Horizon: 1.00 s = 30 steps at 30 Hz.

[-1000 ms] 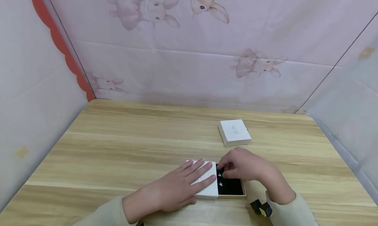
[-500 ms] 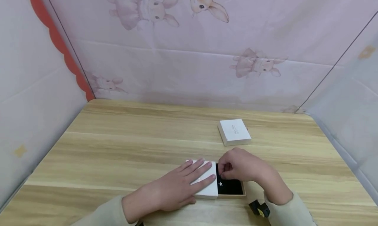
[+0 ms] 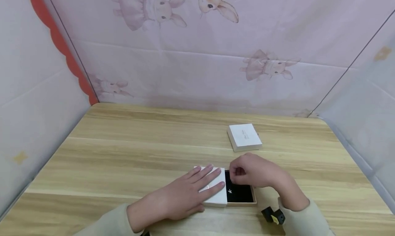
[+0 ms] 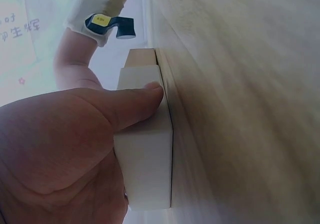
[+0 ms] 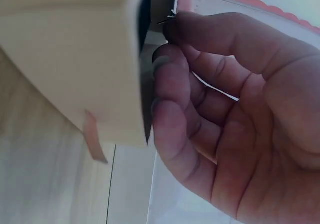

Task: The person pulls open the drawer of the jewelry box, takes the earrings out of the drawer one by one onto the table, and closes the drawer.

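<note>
My left hand point(image 3: 180, 196) lies with fingers spread on the white sleeve point(image 3: 219, 195) of a small drawer-style jewelry box; in the left wrist view its thumb point(image 4: 137, 106) presses the sleeve's side. Out of the sleeve's right end sticks the box's drawer point(image 3: 253, 196), lined with a black pad point(image 3: 242, 194). One tiny silver star-shaped earring point(image 3: 229, 191) shows on that pad. Above it, my right hand point(image 3: 254, 170) has thumb and fingertips together in a pinch. A small star shape point(image 5: 171, 16) appears at the thumb tip in the right wrist view, partly hidden.
A second white box point(image 3: 245, 136) with faint print sits behind the right hand on the wooden table point(image 3: 139, 143). A ribbon tab point(image 5: 94, 136) hangs from the drawer's end. Rabbit-print cloth point(image 3: 197, 68) stands along the table's back edge.
Two star earrings showed on the pad a second ago; now one does, since my right fingers closed over the upper one and rose slightly. The left hand stays on the sleeve.
</note>
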Each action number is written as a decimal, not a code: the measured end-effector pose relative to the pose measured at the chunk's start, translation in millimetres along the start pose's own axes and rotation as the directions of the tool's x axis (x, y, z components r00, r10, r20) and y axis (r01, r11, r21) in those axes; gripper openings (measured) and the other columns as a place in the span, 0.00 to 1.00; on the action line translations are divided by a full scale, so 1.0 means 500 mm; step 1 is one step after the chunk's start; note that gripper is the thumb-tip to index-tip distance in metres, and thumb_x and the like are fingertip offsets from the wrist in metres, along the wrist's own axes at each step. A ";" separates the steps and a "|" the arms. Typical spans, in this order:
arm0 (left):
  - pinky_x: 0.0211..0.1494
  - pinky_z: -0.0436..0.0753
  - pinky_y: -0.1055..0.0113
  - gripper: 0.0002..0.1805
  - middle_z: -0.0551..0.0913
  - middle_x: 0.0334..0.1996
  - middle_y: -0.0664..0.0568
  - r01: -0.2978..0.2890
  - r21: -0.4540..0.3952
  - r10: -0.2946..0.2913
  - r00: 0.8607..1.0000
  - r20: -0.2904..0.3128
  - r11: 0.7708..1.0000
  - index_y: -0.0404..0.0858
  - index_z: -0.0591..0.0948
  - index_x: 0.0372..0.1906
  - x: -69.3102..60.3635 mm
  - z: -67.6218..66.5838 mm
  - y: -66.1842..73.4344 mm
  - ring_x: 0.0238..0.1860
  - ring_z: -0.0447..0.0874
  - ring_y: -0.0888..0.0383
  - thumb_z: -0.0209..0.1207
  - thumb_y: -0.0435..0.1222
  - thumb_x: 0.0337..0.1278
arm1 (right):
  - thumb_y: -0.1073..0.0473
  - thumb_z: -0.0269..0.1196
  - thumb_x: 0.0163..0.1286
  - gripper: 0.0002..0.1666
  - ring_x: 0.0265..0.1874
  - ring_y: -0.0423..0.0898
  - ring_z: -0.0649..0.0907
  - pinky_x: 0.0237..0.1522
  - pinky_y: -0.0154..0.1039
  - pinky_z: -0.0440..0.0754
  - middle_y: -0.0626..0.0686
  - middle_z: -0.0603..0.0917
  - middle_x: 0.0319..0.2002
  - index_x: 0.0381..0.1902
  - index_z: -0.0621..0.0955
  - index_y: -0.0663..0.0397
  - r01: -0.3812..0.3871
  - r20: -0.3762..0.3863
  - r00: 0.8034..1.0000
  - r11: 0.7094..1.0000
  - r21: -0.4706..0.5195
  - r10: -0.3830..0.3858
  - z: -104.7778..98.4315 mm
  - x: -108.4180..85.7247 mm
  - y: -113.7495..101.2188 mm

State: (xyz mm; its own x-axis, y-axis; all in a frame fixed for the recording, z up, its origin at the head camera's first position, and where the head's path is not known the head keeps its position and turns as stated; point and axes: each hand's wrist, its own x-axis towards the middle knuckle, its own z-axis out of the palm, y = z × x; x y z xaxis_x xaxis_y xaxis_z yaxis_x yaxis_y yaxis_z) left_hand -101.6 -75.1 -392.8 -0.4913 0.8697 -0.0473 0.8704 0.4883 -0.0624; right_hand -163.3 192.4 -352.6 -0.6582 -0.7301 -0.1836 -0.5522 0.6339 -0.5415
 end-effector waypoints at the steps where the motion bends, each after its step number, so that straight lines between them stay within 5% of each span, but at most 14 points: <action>1: 0.81 0.52 0.51 0.43 0.40 0.82 0.47 0.000 0.000 0.000 1.000 0.002 1.000 0.50 0.45 0.81 0.000 -0.001 0.000 0.81 0.38 0.47 0.53 0.52 0.71 | 0.64 0.65 0.64 0.13 0.20 0.33 0.75 0.25 0.31 0.78 0.37 0.76 0.20 0.24 0.80 0.41 -0.004 -0.001 1.000 1.000 0.005 0.004 -0.002 -0.002 0.002; 20: 0.80 0.53 0.51 0.43 0.41 0.81 0.46 -0.001 -0.001 0.001 1.000 -0.004 1.000 0.50 0.45 0.81 -0.002 -0.004 0.001 0.81 0.39 0.47 0.52 0.52 0.72 | 0.65 0.62 0.65 0.09 0.22 0.36 0.75 0.25 0.32 0.76 0.41 0.78 0.22 0.27 0.82 0.45 -0.112 -0.031 0.993 0.990 0.084 0.115 -0.055 -0.049 0.062; 30: 0.80 0.53 0.51 0.43 0.42 0.81 0.46 -0.003 0.002 0.003 1.000 -0.021 1.000 0.50 0.45 0.81 -0.001 0.003 -0.001 0.81 0.39 0.46 0.53 0.53 0.71 | 0.66 0.62 0.63 0.06 0.20 0.38 0.74 0.23 0.33 0.76 0.43 0.76 0.20 0.27 0.82 0.52 -0.197 0.041 0.980 0.969 0.148 0.193 -0.059 -0.055 0.087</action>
State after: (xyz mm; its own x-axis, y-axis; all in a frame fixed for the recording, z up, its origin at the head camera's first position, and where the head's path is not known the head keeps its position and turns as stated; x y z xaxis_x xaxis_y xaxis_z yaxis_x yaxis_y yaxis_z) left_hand -101.8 -75.6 -394.4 -0.4877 0.8726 -0.0267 0.8720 0.4854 -0.0638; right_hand -184.0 247.5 -347.0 -0.7307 -0.6041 -0.3181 -0.3299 0.7203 -0.6102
